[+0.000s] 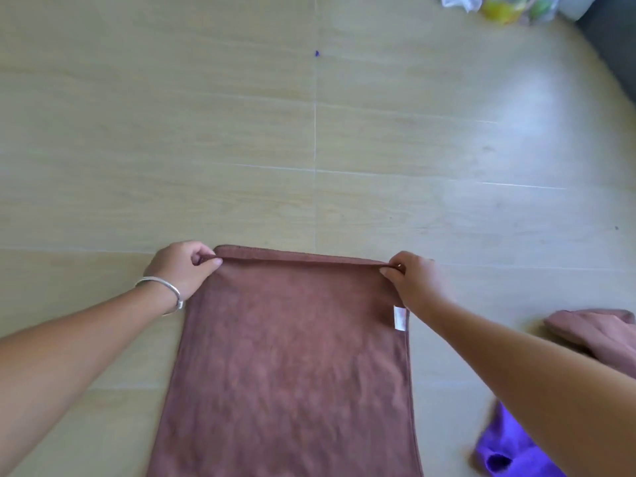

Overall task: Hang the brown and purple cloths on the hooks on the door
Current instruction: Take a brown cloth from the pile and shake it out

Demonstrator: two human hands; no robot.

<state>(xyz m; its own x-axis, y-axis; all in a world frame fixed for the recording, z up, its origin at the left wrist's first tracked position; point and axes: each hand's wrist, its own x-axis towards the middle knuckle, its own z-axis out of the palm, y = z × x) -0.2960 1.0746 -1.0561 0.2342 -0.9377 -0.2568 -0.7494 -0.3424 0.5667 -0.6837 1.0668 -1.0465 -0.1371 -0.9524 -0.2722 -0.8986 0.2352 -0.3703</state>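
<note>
A brown cloth [292,366] is stretched out flat in front of me above the pale wooden floor, its far edge taut between both hands. My left hand [182,266] pinches its far left corner; a silver bangle sits on that wrist. My right hand [413,280] pinches the far right corner, just above a white label on the cloth's right edge. A purple cloth [506,445] lies crumpled on the floor at the lower right, partly hidden by my right forearm. No door or hooks are in view.
A second brown cloth [599,335] lies bunched on the floor at the right edge. Plastic bags with yellow and green things [499,6] sit at the top right, beside a dark grey piece of furniture [616,46]. A small purple scrap [317,53] lies on the floor ahead.
</note>
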